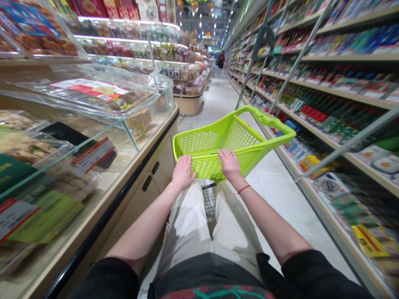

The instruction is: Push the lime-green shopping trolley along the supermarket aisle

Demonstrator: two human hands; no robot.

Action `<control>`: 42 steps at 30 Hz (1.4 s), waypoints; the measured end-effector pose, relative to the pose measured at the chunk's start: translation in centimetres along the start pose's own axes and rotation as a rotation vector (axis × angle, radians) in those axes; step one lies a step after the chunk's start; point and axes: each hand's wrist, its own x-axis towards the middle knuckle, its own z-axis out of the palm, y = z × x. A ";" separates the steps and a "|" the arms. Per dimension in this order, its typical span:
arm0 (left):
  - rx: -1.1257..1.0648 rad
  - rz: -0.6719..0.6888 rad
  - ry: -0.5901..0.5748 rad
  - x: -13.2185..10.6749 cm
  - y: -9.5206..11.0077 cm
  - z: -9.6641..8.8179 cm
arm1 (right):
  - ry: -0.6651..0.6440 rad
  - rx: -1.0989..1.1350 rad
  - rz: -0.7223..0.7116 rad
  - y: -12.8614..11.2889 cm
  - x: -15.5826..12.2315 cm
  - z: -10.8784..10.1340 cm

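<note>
A lime-green plastic shopping cart [202,143] with perforated basket walls stands before my legs, its looped handle [274,120] pointing away to the right. The part of its basket I can see into holds nothing visible. My left hand [183,171] is closed over the near rim by the left corner. Farther right along that same rim, my right hand [230,164] also grips it, with a thin red band on the wrist. Below the rim, a dark bar and a grid show between my legs, partly hidden.
At left runs a wood-edged counter [124,178] with glass partitions and packed food, including a large clear tray [102,93]. Tall shelves [346,95] of bottles and packets line the right side, with slanted metal bars. A tiled aisle [215,89] stretches ahead to a distant person [221,60].
</note>
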 end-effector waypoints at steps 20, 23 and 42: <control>-0.067 -0.003 0.014 -0.3 -2.2 -0.2 | -0.100 0.177 -0.207 -12.3 3.2 2.0; -0.078 0.005 0.028 -0.2 -2.4 0.0 | -0.118 0.188 -0.230 -11.0 3.1 2.0; -0.109 0.008 0.037 0.0 -1.6 0.3 | -0.043 0.155 -0.035 -8.9 1.9 2.3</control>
